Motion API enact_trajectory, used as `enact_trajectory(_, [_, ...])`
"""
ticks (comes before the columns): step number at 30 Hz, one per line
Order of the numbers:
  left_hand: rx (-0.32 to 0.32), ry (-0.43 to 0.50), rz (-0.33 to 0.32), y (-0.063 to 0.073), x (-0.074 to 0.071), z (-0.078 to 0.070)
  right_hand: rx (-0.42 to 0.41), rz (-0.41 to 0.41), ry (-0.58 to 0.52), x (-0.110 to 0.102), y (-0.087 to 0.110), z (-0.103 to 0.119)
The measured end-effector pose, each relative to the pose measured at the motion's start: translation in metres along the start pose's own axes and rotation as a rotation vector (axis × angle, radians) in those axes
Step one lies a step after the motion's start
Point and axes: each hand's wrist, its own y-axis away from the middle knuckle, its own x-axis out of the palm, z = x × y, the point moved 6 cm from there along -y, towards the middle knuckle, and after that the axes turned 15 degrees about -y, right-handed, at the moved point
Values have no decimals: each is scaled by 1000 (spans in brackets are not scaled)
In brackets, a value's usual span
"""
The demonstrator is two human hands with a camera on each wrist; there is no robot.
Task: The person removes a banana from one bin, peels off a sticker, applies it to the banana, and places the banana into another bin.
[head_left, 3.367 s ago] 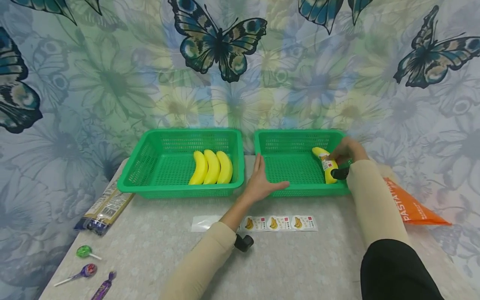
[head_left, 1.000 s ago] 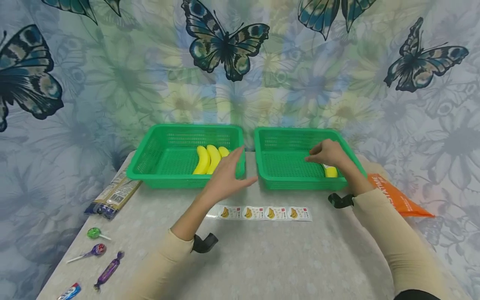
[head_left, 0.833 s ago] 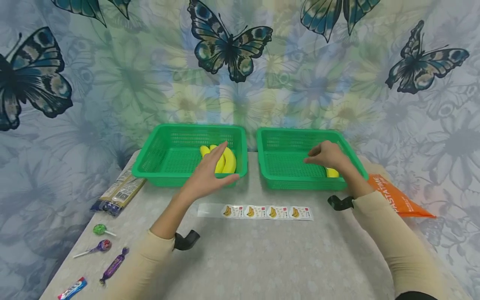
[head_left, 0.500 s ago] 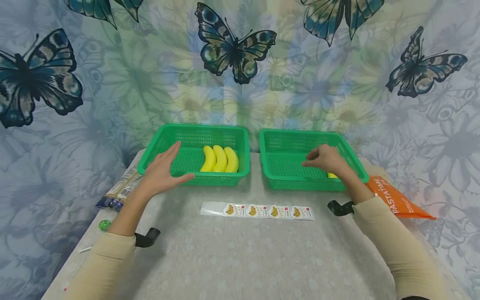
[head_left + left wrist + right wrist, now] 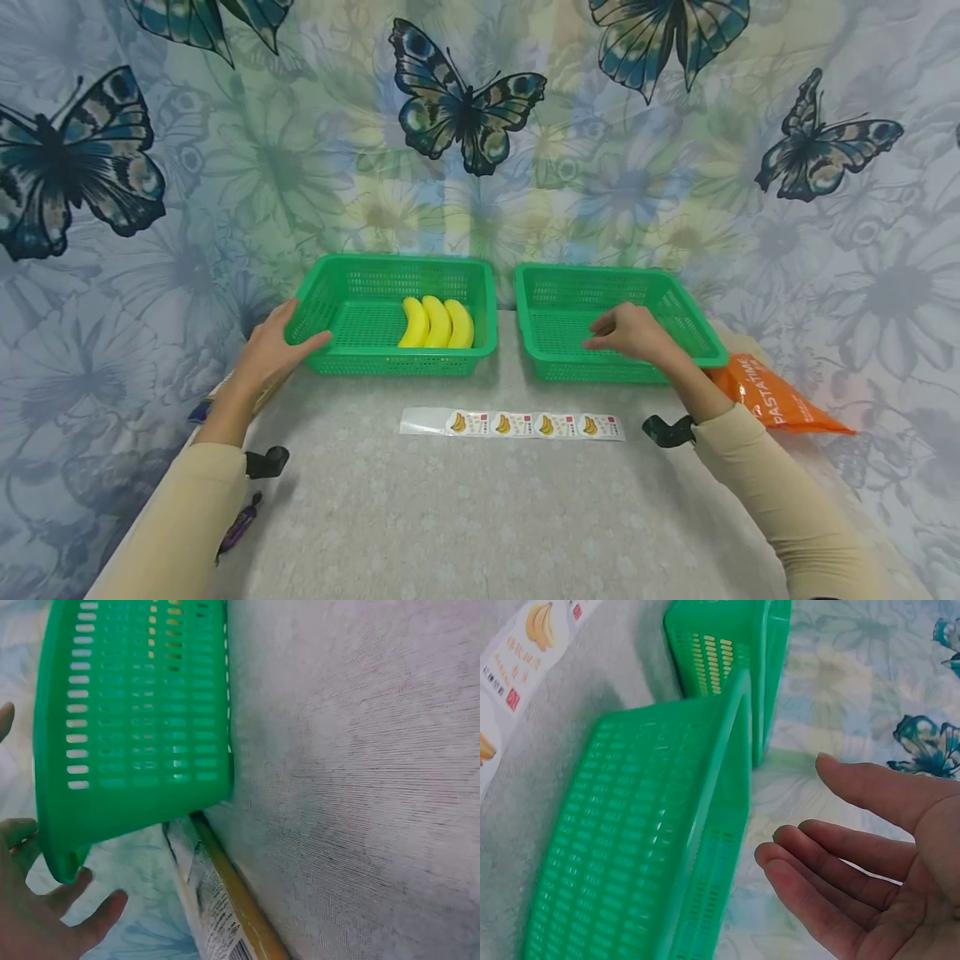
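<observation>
At the near left corner of the left green basket [image 5: 322, 362] is my left hand [image 5: 264, 354], its fingers spread around the corner. The left wrist view puts its fingertips right at the rim [image 5: 67, 859]. Three yellow bananas [image 5: 437, 325] lie side by side in that basket's right half. My right hand [image 5: 630, 333] hovers over the right green basket [image 5: 600, 371]. In the right wrist view its relaxed fingers [image 5: 817, 900] hold nothing. The labelled banana in the right basket is hidden behind this hand in the head view.
A strip of banana stickers [image 5: 517, 423] lies on the table in front of the baskets. An orange pasta bag [image 5: 772, 396] sits beside the right basket. A barcoded packet [image 5: 217, 900] lies by the left basket, and a purple-wrapped candy [image 5: 240, 527] shows near my left sleeve.
My right hand has let go of the labelled banana in the right basket and risen above it. My left hand has moved left, from between the baskets to the left basket's outer corner.
</observation>
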Motion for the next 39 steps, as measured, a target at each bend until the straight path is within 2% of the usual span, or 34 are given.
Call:
enact_trajectory(4, [-10,70,48,-9,7,5,-19,-1,-1,3,4,8])
enact_trajectory(8, [-2,98,80,-14,14,10,-54,10,-17,9,10,16])
enact_trajectory(14, [-3,94,50,-13,18,18,-77,44,-16,20,13,22])
enact_trajectory(20, [-8,106,27,-12,20,19,-88,54,0,25,11,30])
enact_trajectory(29, [-21,130,26,-14,16,18,-122,83,0,27,0,57])
enact_trajectory(39, [-28,157,77,-12,16,15,-170,156,-16,40,-31,104])
